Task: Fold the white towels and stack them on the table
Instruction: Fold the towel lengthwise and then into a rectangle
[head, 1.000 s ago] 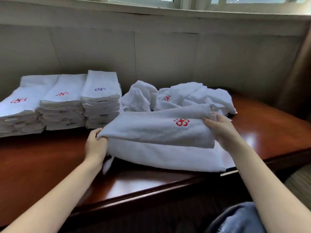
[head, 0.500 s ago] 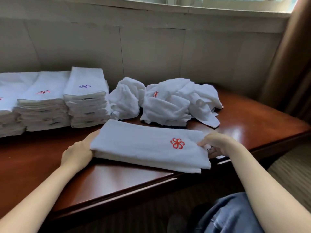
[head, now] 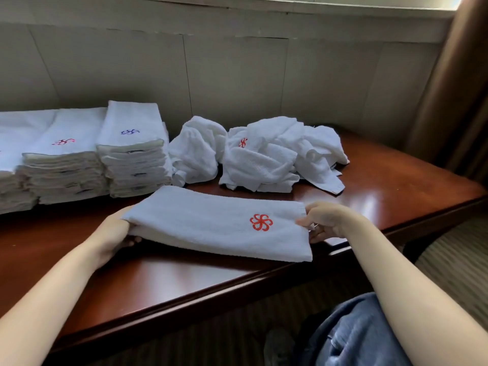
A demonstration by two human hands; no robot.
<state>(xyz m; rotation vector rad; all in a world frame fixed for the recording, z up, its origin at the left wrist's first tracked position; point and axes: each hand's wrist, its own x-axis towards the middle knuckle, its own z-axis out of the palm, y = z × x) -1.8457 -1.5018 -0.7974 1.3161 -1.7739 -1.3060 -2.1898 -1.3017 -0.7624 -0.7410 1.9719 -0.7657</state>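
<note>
Our left hand point(head: 116, 233) is curled round the left end of the folded towel point(head: 211, 223) and our right hand point(head: 328, 220) pinches the right end, so both have a hold on it. It's stretched out red logo up by the front edge of the table point(head: 396, 186). Behind it, toward the back edge, there's a crumpled heap of towels point(head: 264, 159), and the folded stacks point(head: 132, 159) sit side by side along the back left.
</note>
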